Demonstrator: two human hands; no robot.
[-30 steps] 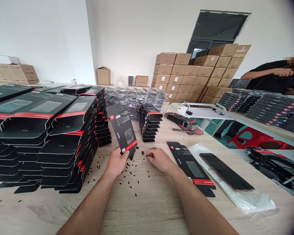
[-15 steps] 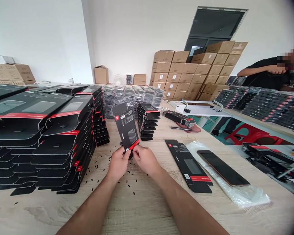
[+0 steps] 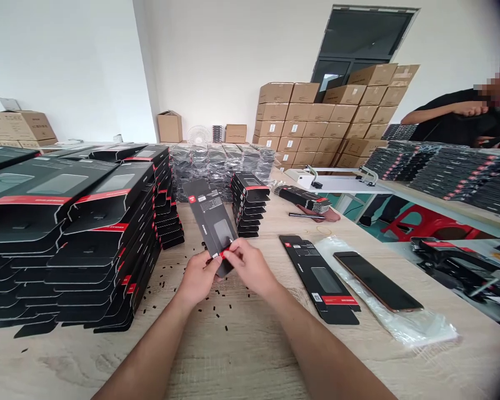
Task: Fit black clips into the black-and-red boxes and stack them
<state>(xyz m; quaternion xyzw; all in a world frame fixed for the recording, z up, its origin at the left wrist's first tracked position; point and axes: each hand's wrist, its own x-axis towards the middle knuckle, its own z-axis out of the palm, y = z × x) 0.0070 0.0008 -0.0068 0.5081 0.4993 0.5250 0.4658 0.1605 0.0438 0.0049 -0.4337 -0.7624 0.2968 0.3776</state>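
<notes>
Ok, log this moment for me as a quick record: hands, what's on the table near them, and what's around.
left hand: holds the lower end of a black cardboard sleeve
right hand: pinches the same sleeve at its red band
on the wooden table: small black bits scattered below the hands
to the right: flat black card, dark glossy panel on clear plastic
to the left: tall stacks of black packaging
nearby: co-worker, far right
</notes>
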